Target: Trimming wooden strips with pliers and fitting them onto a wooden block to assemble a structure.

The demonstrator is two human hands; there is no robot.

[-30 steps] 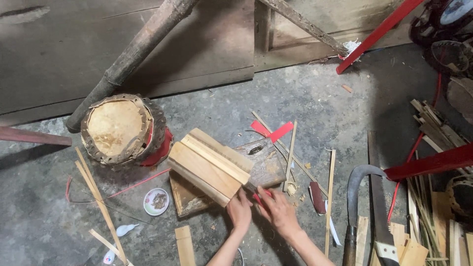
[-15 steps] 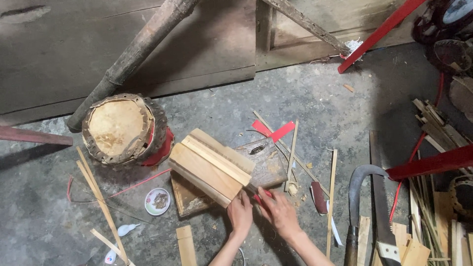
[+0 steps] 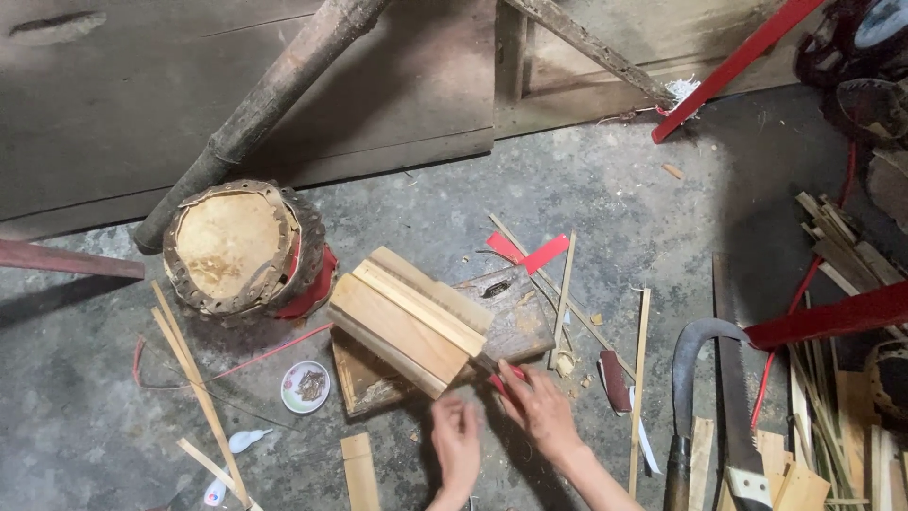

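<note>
Moved since a second ago: left hand [image 3: 457, 445] dropped back off the edge of the wood stack [image 3: 409, 320], now hovering apart from it with fingers loosely curled, holding nothing visible. Right hand [image 3: 537, 409] barely shifted, pinched narrow on a red-handled tool [image 3: 499, 380] at the stack's near right corner; can't tell the tool's kind, most of it hidden under the fingers.

Risks, as judged:
- Stack sits tilted on a dark wood block [image 3: 511, 317], unsupported by the left hand. Push from the tool could slide or tip it off the block.
- Tool tip close to the fingertips; slip at the corner could catch the right hand, or the left one just beside it.
- Curved blade [image 3: 695, 352] and loose bamboo strips [image 3: 639, 378] lying near the right forearm; careless elbow move could hit them.

Position: stack directly ahead of both hands, touching the tool at the corner, just beyond the right fingertips, apart from the left. Small dish [image 3: 305, 386] and drum [image 3: 238, 248] well left.
</note>
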